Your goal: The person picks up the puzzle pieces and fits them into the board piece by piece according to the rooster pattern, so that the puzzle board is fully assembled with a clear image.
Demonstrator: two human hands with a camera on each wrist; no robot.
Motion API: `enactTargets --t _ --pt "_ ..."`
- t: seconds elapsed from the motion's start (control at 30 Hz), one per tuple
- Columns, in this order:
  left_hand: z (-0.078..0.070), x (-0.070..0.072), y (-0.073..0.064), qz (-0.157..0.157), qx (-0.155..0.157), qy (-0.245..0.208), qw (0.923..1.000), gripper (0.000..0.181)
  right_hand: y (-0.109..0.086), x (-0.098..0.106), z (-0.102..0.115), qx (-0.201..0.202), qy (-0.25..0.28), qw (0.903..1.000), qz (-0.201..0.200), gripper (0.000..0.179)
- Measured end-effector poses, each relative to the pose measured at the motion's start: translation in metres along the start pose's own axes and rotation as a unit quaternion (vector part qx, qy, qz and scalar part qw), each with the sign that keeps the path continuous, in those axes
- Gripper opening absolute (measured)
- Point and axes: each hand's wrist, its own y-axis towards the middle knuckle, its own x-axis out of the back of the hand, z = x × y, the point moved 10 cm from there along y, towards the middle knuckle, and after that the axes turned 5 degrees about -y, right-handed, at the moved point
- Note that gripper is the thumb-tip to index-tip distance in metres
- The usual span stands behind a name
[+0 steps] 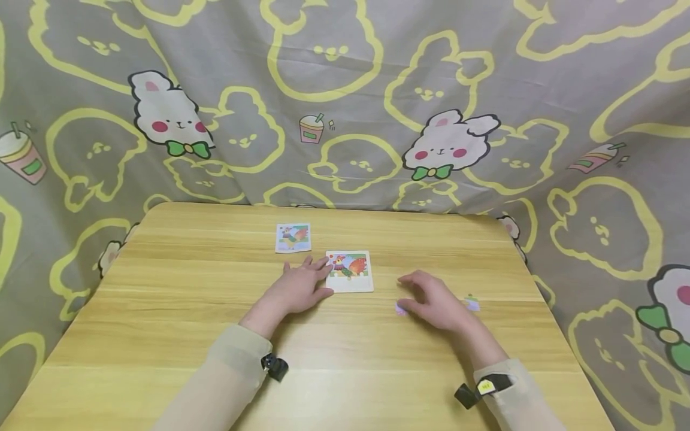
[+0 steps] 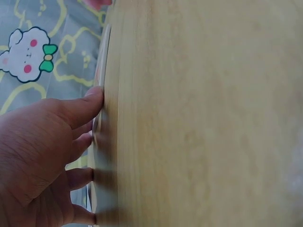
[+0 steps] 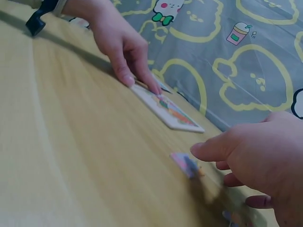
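Note:
A square puzzle board lies on the table, its rooster picture filling the upper part and a white bare strip below. My left hand rests at the board's left side, fingers spread and touching its edge, thumb at the near left corner. Beside the board to the right, my right hand hovers with thumb and forefinger apart. A small pinkish-blue puzzle piece lies flat just under the right thumb, and nothing is seen between those fingers. Another piece, blue and green, lies to the right of that hand.
A square picture card with a similar rooster lies farther back, left of the board. The wooden table ends at a patterned grey curtain at the back and sides. Dark wrist straps sit on both sleeves.

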Motion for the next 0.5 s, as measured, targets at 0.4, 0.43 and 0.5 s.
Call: enactTargets --t 0.4,0.43,0.5 --pt "0.001 -0.002 0.001 0.004 0.003 -0.003 1.0000 0.068 -0.014 -0.005 -0.010 -0.004 -0.033 0.9994 0.011 0.036" --pt "0.001 -0.001 0.002 0.005 0.003 -0.003 1.0000 0.068 -0.014 -0.006 -0.010 -0.006 -0.029 0.9995 0.014 0.033" --pt "0.001 -0.001 0.002 0.006 0.004 -0.005 1.0000 0.068 -0.014 -0.008 -0.010 -0.004 -0.023 0.9995 0.019 0.027"
